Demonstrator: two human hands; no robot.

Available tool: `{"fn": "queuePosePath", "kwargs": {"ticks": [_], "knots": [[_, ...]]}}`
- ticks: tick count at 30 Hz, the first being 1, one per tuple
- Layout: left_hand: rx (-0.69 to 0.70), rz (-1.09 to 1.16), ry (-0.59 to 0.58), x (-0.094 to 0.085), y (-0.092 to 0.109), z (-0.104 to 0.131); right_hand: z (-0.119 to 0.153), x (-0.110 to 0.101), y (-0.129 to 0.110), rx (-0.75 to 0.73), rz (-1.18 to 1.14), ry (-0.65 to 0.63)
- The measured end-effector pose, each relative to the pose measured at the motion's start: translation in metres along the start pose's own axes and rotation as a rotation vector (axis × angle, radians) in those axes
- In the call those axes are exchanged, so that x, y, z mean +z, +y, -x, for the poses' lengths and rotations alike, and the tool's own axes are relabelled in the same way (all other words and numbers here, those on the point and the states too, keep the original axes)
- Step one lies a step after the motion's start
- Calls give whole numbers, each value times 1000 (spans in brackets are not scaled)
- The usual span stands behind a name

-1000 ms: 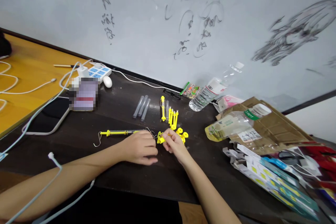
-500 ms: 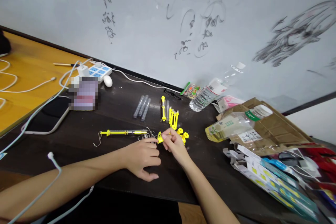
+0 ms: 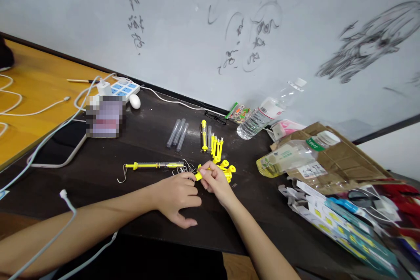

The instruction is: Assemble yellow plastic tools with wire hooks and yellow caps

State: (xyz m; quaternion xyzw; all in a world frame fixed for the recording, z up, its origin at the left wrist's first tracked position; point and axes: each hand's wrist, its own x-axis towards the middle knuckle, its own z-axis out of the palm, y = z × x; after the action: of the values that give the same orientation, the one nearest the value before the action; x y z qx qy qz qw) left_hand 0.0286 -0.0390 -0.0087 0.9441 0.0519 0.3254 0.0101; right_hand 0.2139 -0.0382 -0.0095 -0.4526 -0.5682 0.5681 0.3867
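Note:
My right hand [image 3: 215, 180] pinches a small yellow plastic piece [image 3: 198, 176] between thumb and fingers. Beside it, my left hand [image 3: 180, 197] lies palm down, thumb apart, its fingertips at a heap of metal hooks [image 3: 185, 167] and close to the yellow piece. Left of the heap lies a yellow spring scale [image 3: 147, 165] with a hook at its end. More yellow plastic parts [image 3: 231, 169] are partly hidden behind my right hand. Further back are several clear tubes [image 3: 178, 133], another yellow spring scale [image 3: 204, 134] and several yellow rods [image 3: 216, 146].
A water bottle [image 3: 259, 118], a second bottle [image 3: 292, 157], cardboard [image 3: 348, 157] and an opened box [image 3: 344, 223] fill the right. A phone [image 3: 61, 144], power strip [image 3: 126, 91] and white cables [image 3: 42, 138] lie left. Glasses [image 3: 215, 117] rest by the whiteboard [image 3: 183, 39].
The yellow piece in my right hand has shifted slightly left and turned, and my right fingers have moved a little with it. My left hand has stayed nearly still.

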Motion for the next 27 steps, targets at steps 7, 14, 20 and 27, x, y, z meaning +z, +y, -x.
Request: {"fn": "queuePosePath", "kwargs": {"ticks": [7,14,20,27], "knots": [[-2,15,20,-1,0,0,1,3,-2,35,-23,-6],[-10,17,22,-4,-1,-1,1,2,-3,25,-5,-13],[-11,-7,27,-6,-2,-1,1,1,-5,24,-4,8],[0,-10,40,-5,-2,-1,2,-1,-4,9,-21,29]]}}
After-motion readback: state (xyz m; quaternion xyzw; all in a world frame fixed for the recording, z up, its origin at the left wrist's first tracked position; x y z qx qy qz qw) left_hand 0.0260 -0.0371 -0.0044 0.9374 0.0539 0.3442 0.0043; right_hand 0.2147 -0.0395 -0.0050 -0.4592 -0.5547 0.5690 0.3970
